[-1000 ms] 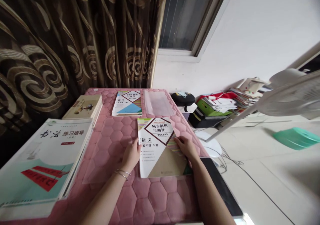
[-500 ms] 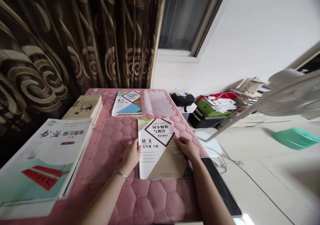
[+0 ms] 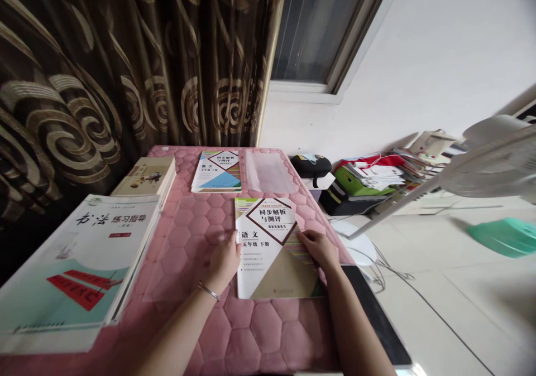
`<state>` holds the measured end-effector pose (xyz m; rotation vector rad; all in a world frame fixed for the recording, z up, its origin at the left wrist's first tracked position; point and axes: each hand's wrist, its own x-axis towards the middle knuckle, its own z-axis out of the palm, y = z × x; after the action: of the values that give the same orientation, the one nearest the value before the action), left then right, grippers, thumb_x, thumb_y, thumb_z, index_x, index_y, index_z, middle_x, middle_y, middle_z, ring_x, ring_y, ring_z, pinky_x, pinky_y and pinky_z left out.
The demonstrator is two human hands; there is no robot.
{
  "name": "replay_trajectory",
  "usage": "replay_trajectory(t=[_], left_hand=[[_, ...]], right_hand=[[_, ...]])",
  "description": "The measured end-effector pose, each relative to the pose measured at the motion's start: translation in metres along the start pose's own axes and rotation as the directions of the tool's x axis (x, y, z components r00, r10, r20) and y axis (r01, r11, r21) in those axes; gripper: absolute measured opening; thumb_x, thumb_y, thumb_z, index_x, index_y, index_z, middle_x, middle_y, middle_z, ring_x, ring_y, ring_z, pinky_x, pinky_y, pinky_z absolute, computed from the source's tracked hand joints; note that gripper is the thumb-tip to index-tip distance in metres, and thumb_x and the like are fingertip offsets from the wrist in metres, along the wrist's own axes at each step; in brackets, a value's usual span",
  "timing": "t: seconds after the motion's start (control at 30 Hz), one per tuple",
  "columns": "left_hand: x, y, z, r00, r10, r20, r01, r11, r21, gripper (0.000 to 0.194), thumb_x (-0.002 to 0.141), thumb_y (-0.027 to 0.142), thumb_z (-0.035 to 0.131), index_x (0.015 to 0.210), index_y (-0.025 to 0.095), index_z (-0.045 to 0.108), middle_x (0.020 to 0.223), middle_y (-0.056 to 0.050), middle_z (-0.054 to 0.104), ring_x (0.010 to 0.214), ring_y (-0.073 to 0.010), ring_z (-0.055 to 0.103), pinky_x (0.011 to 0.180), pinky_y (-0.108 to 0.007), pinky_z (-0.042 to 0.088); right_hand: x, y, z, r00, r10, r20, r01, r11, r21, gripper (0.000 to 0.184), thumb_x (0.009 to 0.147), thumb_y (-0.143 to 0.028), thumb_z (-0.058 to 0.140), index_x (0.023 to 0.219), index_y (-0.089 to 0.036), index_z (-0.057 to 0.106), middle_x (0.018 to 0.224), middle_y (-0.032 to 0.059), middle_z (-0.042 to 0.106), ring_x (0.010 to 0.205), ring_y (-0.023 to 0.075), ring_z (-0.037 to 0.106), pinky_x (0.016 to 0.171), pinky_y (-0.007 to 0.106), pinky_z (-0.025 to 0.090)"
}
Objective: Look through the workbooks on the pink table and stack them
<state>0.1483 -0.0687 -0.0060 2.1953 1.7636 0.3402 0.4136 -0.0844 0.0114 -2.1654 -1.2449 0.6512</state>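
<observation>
L hand [image 3: 224, 261] at left edge of Chinese workbook [image 3: 268, 253]; fingers partly hidden, cannot tell if gripping. R hand [image 3: 320, 250] lies flat on cover, not clenched. Workbook on pink quilted mat [image 3: 251, 331], clear plastic sleeve [image 3: 184, 247] touching its left side. Math workbook [image 3: 215, 172], second sleeve [image 3: 266, 170] further up mat; calligraphy book [image 3: 71, 270] at left.

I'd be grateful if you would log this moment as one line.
left hand: at left edge of Chinese workbook | right hand: flat on its cover | beside: clear plastic sheet | under: pink quilted mat
</observation>
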Motion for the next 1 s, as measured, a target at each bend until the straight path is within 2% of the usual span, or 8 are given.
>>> replay_trajectory(t=[0.3,0.47,0.6,0.9,1.0], left_hand=[[-0.002,0.004,0.003,0.999,0.032,0.025,-0.034,0.996,0.082,0.042,0.099,0.020,0.036,0.139,0.012,0.045,0.118,-0.016,0.068,0.103,-0.0204,0.068,0.079,-0.028,0.053],[-0.002,0.009,0.001,0.997,-0.015,0.075,0.002,0.984,0.178,0.045,0.099,0.017,0.029,0.142,0.011,0.040,0.106,-0.016,0.071,0.090,-0.0215,0.071,0.067,-0.029,0.055],[-0.003,0.011,0.002,0.996,-0.014,0.086,-0.007,0.969,0.247,0.046,0.097,0.011,0.030,0.142,0.010,0.040,0.100,-0.016,0.072,0.087,-0.0222,0.072,0.065,-0.029,0.056],[-0.003,0.010,0.011,0.999,0.007,0.040,-0.018,0.962,0.274,0.053,0.089,-0.003,0.032,0.140,0.009,0.041,0.101,-0.016,0.071,0.086,-0.0187,0.071,0.070,-0.027,0.057],[-0.005,0.010,0.011,0.998,0.031,-0.051,-0.015,0.957,0.291,0.053,0.088,-0.003,0.031,0.137,0.010,0.046,0.107,-0.016,0.069,0.091,-0.0189,0.068,0.070,-0.026,0.056]], right_hand=[[0.002,0.003,0.003,1.000,-0.013,-0.017,0.013,1.000,0.012,0.027,0.073,-0.044,0.055,0.072,-0.020,0.069,0.070,0.0026,0.071,0.070,0.0215,0.066,0.060,0.027,0.043],[0.004,0.006,0.005,0.999,-0.049,-0.020,0.050,0.997,0.055,0.028,0.073,-0.045,0.054,0.069,-0.021,0.068,0.071,0.0030,0.072,0.074,0.0228,0.067,0.062,0.027,0.044],[0.004,0.006,0.005,0.999,-0.047,-0.027,0.048,0.998,0.031,0.030,0.072,-0.047,0.054,0.069,-0.021,0.068,0.070,0.0030,0.072,0.072,0.0232,0.067,0.061,0.028,0.044],[0.007,0.010,0.008,0.998,-0.047,-0.028,0.047,0.999,-0.014,0.028,0.075,-0.045,0.052,0.071,-0.021,0.066,0.073,0.0028,0.073,0.074,0.0224,0.067,0.064,0.027,0.044],[0.007,0.011,0.009,0.998,-0.056,-0.042,0.055,0.998,-0.013,0.026,0.076,-0.043,0.053,0.071,-0.021,0.066,0.074,0.0030,0.073,0.075,0.0222,0.067,0.063,0.027,0.044]])
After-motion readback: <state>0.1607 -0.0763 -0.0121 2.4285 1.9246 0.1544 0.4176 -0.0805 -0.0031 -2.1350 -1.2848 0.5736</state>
